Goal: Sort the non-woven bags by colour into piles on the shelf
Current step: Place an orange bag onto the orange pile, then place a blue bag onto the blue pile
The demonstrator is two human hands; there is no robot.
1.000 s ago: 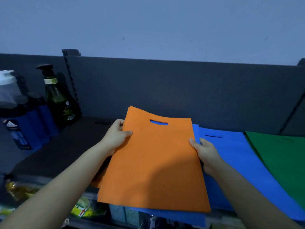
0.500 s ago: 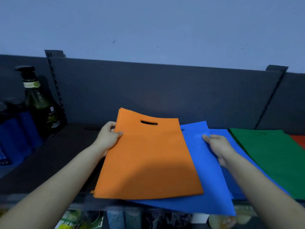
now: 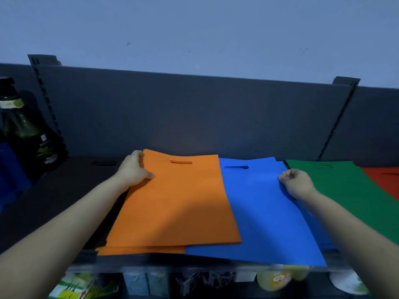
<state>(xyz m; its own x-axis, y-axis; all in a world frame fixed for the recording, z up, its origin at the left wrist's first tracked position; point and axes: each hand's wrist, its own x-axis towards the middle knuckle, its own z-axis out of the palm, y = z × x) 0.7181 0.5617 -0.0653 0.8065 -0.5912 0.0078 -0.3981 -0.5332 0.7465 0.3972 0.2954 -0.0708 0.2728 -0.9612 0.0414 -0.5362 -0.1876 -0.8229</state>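
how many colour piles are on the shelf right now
4, left to right: orange pile under the left hand, blue pile under the right hand, green pile, red pile cut off at the right edge. More may lie out of view.

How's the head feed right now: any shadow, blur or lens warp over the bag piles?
Head view: dim, bluish light; a soft shadow darkens the near half of the orange bag; the lower shelf items are blurred; wide-angle warp bows the shelf back panel; no glare on the blue bag.
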